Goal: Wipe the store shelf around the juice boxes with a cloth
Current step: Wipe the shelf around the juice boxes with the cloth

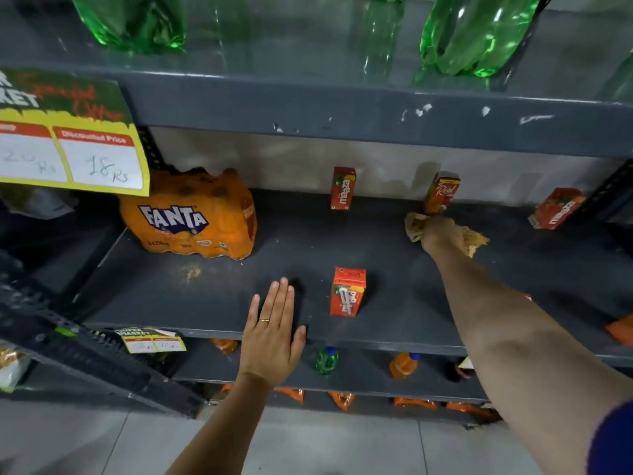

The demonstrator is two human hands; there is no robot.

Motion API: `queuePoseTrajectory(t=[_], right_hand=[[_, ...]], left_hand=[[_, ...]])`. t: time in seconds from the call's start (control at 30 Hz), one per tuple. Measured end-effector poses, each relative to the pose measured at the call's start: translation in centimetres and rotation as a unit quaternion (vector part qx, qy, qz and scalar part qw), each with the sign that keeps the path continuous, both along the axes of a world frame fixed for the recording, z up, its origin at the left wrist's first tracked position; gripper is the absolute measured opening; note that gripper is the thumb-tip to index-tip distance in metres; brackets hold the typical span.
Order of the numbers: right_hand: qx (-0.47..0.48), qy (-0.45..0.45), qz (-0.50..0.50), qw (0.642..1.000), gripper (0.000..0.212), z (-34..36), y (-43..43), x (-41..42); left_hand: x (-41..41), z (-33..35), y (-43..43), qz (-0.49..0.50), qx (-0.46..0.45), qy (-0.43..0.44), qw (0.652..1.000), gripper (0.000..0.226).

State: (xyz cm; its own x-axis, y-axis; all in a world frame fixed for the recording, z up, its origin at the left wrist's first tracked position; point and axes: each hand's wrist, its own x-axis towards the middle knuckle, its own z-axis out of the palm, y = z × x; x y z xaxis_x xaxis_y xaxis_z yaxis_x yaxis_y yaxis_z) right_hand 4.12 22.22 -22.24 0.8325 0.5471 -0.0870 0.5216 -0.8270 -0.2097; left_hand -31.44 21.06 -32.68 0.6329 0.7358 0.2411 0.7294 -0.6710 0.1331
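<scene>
The right hand grips a bunched cloth on the shelf, just before a tilted juice box, while the left hand lies flat and open at the shelf's front edge, beside another juice box.

An orange shrink-wrapped pack at the left rear of the shelf read "FANTA" in white letters; the small print beneath it was too fine to read. A juice box at the shelf's back edge carried "maaza" running up its side. A tilted box further right along the back edge said "Real". A box lying near the right end also showed "maaza". A yellow offer card on the upper shelf's front edge read "Discounted Price", with handwritten "20 Rs" and "18 Rs". A smaller tag on the shelf's front edge read "SUPER MARKET".
</scene>
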Motion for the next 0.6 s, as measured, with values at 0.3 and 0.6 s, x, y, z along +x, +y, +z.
queuePoseTrajectory(t=[0.3, 0.6], right_hand=[[-0.096, -0.097, 0.122, 0.983, 0.027, -0.9, -3.4, -4.7], [-0.07, -0.075, 0.235, 0.967, 0.047, -2.1, -16.4, -15.7]], left_hand=[[0.0, -0.2, 0.1, 0.0, -0.002, 0.001, 1.0, 0.066], [-0.1, 0.1, 0.0, -0.008, -0.016, 0.009, 1.0, 0.067]])
